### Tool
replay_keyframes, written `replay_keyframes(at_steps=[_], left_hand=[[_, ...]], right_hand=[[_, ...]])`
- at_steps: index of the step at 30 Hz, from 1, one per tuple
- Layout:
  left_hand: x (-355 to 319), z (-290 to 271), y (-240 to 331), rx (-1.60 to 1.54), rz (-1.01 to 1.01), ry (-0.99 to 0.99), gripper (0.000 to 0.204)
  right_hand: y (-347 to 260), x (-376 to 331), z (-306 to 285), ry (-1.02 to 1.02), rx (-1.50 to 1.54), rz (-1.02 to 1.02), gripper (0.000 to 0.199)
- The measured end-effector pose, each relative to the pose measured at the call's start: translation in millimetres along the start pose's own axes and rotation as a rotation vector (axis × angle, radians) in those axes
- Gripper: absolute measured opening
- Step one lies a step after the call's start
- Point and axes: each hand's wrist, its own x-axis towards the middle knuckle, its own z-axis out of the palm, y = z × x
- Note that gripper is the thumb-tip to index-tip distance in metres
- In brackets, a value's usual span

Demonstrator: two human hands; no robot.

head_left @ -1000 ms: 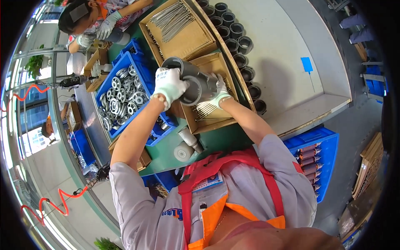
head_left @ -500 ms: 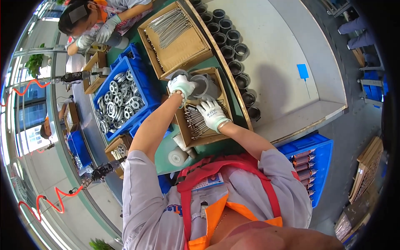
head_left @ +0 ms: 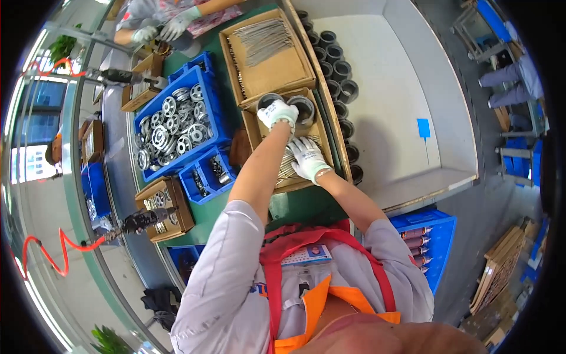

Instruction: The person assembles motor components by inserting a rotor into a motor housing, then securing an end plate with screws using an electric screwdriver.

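Observation:
My left hand, in a white glove, grips the rim of a dark grey cylindrical housing, its fingers hooked over the edge. A second grey cylindrical housing stands beside it to the right, its round opening facing up. Both are in a cardboard box with thin metal rods. On the rods lies my right hand, also gloved, its fingers stretched out and holding nothing that shows. The palm hides what is under it.
Left, a blue crate holds silver wheel-like discs, near small blue bins of small parts. A larger rod box lies beyond. Right, several dark cylinders line a walled tray. A power driver hangs left; a co-worker's gloved hands are far left.
My view has shifted, so the bench sits differently in the picture. The left hand has moved onto the left housing's rim. A pale cylinder near my body is out of sight now.

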Motion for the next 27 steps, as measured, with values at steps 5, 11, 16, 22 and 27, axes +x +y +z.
replay_keyframes(at_steps=[5,11,16,22,27], left_hand=[[-67,11,-88,-0.344,0.734,0.614,0.040],[-282,18,-295,-0.466,0.633,0.196,0.019],[-341,132,-474,-0.213,-0.044,-0.228,0.033],[-321,212,-592,-0.307,-0.147,-0.298,0.040],[-408,299,-624,-0.522,-0.446,-0.417,0.046]], right_hand=[[-7,-44,-40,0.171,0.210,-0.102,0.048],[-46,-118,-70,0.062,0.571,-0.062,0.025],[-95,-117,-43,-0.376,0.429,-0.066,0.034],[-150,-69,19,-0.784,-0.145,-0.127,0.039],[-188,-43,59,-0.923,-0.378,-0.081,0.039]])
